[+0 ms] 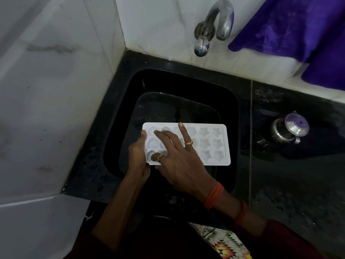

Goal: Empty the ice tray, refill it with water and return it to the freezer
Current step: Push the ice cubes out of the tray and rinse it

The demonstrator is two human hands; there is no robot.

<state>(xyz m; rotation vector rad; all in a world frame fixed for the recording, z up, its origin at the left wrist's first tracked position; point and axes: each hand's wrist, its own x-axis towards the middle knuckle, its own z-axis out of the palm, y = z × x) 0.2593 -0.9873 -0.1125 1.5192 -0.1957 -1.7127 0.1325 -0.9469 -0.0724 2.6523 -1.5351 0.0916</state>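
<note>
Ice tray (pixel 205 144) held over the sink (pixel 186 77): our left grip (pixel 137 157) clamps its left end, while our right grip (pixel 179 159) lies spread flat, fingers (pixel 182 131) touching its top.

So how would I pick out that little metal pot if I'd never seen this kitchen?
Find the black sink in the corner under the tap, then look right along the black counter. The pot sits there, small and shiny steel, with a domed, knobbed lid; unlike the wall-mounted tap, it stands on the counter.
</note>
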